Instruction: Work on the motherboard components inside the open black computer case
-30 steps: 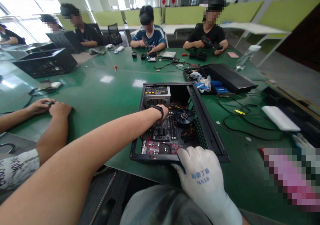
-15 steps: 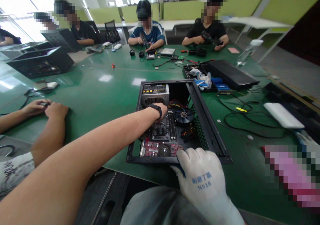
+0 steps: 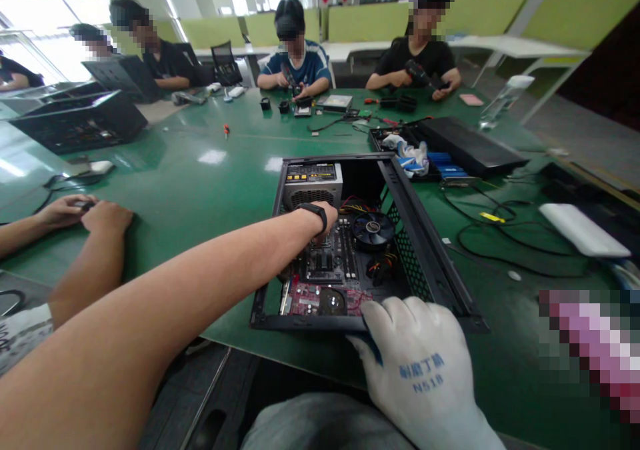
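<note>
An opened black computer case (image 3: 305, 322) lies on the green table in front of me. My bare left hand (image 3: 327, 217), with a black band at its wrist, reaches inside over the motherboard (image 3: 345, 257), just below the silver power supply (image 3: 315, 193). Its fingers are curled, and their tips and anything between them are hidden. My right hand (image 3: 423, 357), in a white glove, grips the near rim of the case, thumb underneath. Inside the case, a black fan (image 3: 373, 230) lies right of the board, and a red card (image 3: 305, 301) sits near the front rim.
Another person's hands (image 3: 100, 213) rest on the table to the left. Several co-workers sit at the far side. To the right are black cables (image 3: 480, 243), a white box-like piece (image 3: 583, 230) and a black panel (image 3: 473, 145). A clear bottle (image 3: 505, 103) stands behind.
The case's right side and my gloved right hand appear slightly further right and nearer. My left hand stays in about the same place inside the case.
</note>
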`<state>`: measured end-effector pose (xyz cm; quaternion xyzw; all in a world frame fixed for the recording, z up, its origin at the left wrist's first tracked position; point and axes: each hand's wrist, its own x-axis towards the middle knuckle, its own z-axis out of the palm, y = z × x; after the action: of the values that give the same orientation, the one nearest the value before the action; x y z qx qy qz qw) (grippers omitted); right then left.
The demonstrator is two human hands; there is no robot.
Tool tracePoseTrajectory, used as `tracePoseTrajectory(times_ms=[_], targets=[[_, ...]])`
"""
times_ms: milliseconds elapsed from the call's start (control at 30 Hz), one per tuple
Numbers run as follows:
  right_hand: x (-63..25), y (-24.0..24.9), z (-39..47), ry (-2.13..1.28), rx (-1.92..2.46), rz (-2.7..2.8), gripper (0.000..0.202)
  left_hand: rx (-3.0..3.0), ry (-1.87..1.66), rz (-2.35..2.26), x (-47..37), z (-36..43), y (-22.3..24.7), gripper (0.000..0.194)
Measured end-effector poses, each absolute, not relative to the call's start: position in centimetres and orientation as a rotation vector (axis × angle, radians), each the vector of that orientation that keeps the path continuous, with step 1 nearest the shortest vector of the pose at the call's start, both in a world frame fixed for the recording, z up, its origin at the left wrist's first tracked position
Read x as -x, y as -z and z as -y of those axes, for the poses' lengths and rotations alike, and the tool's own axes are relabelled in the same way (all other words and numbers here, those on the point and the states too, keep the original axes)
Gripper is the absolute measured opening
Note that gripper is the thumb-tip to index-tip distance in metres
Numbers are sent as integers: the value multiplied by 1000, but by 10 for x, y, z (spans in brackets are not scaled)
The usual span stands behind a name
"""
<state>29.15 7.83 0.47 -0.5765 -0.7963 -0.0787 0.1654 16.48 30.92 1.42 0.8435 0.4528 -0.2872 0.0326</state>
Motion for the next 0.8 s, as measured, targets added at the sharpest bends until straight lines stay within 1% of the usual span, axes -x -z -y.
tracePoseTrajectory(times_ms=[100,300,467,700,800], targets=[[-291,-4,-78,232,1646,2267,15,-2609,872,-1395,-165,-311,-12,60],[-291,-3,-78,257,1637,2261,15,-2605,850,-1399,-164,-312,-11,64],[-292,-2,-77,236,1650,2263,17,-2597,796,-1399,-164,-312,-10,61],[-290,-3,-78,258,1641,2255,14,-2616,893,-1397,-167,-309,-13,56],[-291,-3,-77,258,1645,2253,15,-2626,871,-1398,-167,-310,-11,58]])
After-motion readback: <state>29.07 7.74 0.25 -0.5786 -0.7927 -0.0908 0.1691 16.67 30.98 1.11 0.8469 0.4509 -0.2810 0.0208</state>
